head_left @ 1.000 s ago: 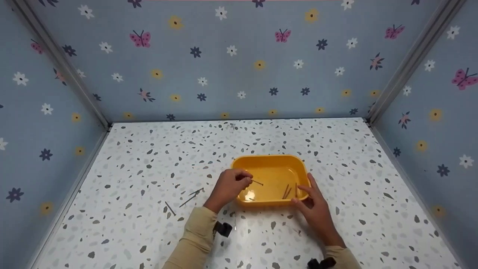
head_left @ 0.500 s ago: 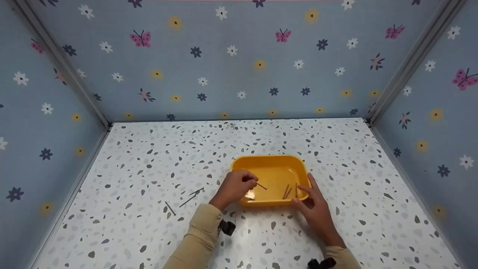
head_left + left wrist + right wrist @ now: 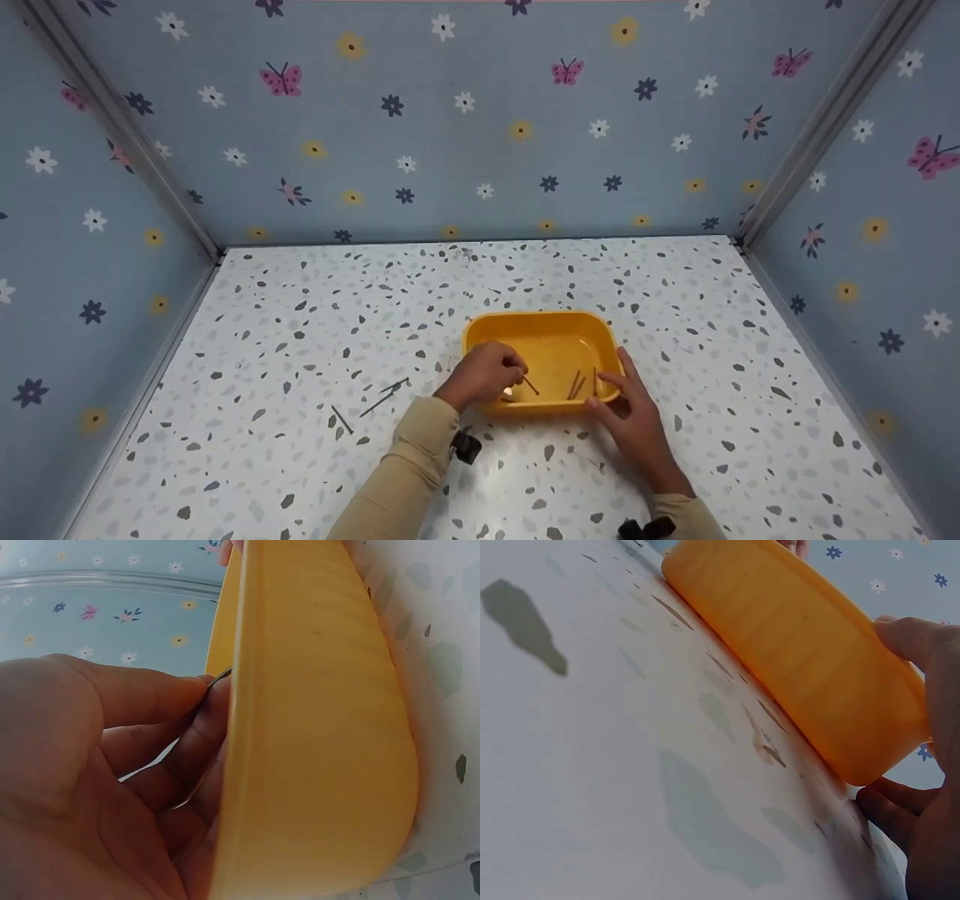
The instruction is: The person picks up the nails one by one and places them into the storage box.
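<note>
Over the left half of a yellow plastic tray (image 3: 544, 322), my left hand (image 3: 484, 373) pinches a thin nail (image 3: 531, 385) between thumb and fingertips. The nail slants down toward the tray floor; whether its end touches cannot be told. In the left wrist view, only a short piece of the nail shows above the rim. My right hand (image 3: 637, 420) grips the tray's near right corner, thumb on the rim in the right wrist view and other fingers low at the wall. Several nails (image 3: 575, 385) lie inside the tray near that hand.
On the speckled white table (image 3: 300, 337), left of the tray, lie a single nail (image 3: 342, 419) and a pair of nails (image 3: 377, 403) close together. Flowered blue panels (image 3: 480, 150) enclose the table at the back and both sides.
My left hand has moved slightly right and deeper over the tray, and the pinched nail now points more steeply down. The right hand and tray have stayed put.
</note>
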{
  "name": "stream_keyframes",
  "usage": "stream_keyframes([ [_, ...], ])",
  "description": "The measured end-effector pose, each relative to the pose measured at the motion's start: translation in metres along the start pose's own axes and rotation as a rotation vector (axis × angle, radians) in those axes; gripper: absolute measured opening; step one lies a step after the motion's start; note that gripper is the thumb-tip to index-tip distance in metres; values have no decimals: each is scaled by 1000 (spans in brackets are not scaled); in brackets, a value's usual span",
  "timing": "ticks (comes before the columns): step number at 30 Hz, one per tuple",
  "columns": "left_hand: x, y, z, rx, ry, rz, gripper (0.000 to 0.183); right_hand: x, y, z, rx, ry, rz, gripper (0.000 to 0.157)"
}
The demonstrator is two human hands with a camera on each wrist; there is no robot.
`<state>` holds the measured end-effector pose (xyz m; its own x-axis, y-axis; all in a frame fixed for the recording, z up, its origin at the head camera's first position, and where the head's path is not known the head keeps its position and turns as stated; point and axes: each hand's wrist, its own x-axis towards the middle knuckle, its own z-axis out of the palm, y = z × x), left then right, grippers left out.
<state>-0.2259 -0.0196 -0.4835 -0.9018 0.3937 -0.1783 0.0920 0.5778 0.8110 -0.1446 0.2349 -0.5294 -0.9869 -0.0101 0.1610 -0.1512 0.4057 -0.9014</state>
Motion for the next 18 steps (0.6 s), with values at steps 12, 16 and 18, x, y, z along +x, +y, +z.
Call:
stream_keyframes([
  [12, 8, 2, 9, 66, -55, -51, 15, 7, 43, 4, 40, 9, -43, 50],
  [16, 11, 3, 13, 114, -60, -41, 15, 7, 42, 3, 51, 9, -42, 51],
  [18, 12, 2, 15, 136, -60, -34, 15, 7, 41, 3, 44, 9, -38, 51],
])
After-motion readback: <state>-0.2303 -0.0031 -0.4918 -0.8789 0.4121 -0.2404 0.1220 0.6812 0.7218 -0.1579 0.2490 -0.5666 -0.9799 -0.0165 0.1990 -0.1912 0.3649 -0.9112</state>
